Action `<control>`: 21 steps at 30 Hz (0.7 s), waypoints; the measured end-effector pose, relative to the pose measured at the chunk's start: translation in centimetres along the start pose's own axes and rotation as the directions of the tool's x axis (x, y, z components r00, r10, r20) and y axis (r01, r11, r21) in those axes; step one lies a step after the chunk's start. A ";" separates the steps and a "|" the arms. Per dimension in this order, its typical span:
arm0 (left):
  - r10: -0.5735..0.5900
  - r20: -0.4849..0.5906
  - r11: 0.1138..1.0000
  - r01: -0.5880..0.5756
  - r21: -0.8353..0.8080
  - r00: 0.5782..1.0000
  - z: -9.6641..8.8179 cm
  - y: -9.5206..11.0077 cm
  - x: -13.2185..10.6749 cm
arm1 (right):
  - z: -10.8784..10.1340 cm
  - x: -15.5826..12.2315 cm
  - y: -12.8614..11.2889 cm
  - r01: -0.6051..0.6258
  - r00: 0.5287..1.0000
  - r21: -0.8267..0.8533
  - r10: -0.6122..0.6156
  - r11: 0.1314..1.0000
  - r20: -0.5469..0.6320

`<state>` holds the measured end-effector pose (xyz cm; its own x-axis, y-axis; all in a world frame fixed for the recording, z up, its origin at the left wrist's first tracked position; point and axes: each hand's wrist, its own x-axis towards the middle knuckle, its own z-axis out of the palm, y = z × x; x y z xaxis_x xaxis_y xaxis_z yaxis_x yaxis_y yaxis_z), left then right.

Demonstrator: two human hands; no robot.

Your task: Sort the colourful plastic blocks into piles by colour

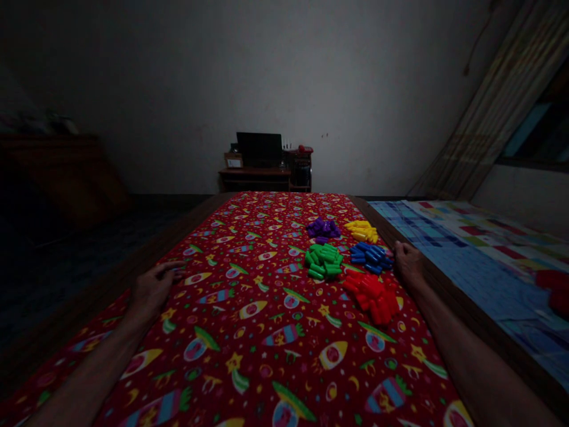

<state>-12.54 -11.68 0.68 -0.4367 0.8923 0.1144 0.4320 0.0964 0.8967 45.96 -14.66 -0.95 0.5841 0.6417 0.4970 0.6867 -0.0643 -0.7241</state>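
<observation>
On the left side of a red patterned cloth (249,356), my left hand (153,286) rests with its fingers loosely stretched out and nothing visible in them. My right hand (409,261) lies at the cloth's right edge, its fingers curled in; whatever they may hold is hidden. Just left of it is a pile of small blue cylinders (371,257). Nearer to me lies a red pile of cylinders (373,296), and further left a green pile (323,261). Behind these are a purple pile (323,229) and a yellow pile (362,230).
Dark wood borders the cloth on the table. Beyond its far end, a desk (255,171) holds a black monitor (259,149). At right is a low surface with a blue checked cover (444,255); a wooden cabinet (57,172) stands at left. The room is dim.
</observation>
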 end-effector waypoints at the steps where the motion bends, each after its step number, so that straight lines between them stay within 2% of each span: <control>1: 0.006 0.002 1.000 -0.006 0.003 1.000 0.0 0.0 0.0 | 0.0 0.0 0.1 -0.006 1.000 -0.011 0.006 1.000 -0.007; 5: -0.005 0.007 1.000 0.005 0.004 1.000 0.0 0.2 -0.2 | 0.3 0.2 0.7 0.003 1.000 -0.047 -0.002 0.999 0.008; 9: -0.011 -0.023 0.999 0.012 0.049 1.000 0.1 0.6 -0.4 | 1.0 0.4 0.9 -0.012 0.991 0.049 0.005 0.999 0.136; 15: -0.006 -0.002 0.996 0.006 0.089 1.000 0.1 1.2 -0.8 | 2.3 0.2 -0.5 0.022 0.951 0.193 -0.080 0.981 0.299; 21: 0.011 0.015 0.999 -0.011 0.038 1.000 0.2 0.8 -0.7 | 3.5 -0.5 -2.1 0.031 0.901 0.206 -0.116 0.978 0.419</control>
<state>-11.75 -12.11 1.19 -0.4204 0.8997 0.1175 0.4664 0.1032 0.8785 42.74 -12.16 -1.37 0.2651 0.9054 0.3318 0.6009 0.1140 -0.7912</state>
